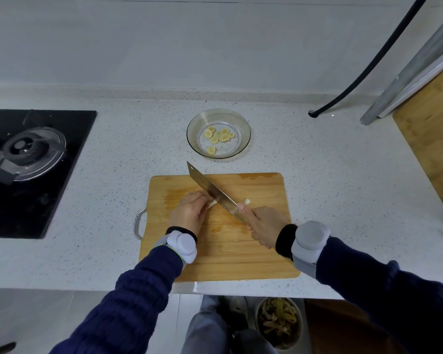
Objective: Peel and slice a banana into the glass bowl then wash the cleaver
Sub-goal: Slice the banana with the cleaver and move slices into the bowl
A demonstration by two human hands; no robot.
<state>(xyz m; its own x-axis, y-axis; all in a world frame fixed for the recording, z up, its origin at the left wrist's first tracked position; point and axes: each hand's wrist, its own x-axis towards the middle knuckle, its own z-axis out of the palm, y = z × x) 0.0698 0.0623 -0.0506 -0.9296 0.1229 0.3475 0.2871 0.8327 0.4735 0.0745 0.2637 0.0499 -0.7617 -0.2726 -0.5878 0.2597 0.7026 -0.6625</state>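
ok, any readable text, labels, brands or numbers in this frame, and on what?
None legible.
steel cleaver: possible marks on the blade near the handle, too blurred to read.
grey wrist devices, clear glass bowl, wooden cutting board, black gas hob: no lettering visible.

Bowl (218,116) – cleaver (210,188) btwn.

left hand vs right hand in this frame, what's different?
The left hand holds the banana piece on the cutting board; the right hand grips the cleaver handle. The left hand shows a ring; none is visible on the right hand. The left hand lies left of the blade, the right hand right of it. Both wear grey wrist units and dark blue sleeves.
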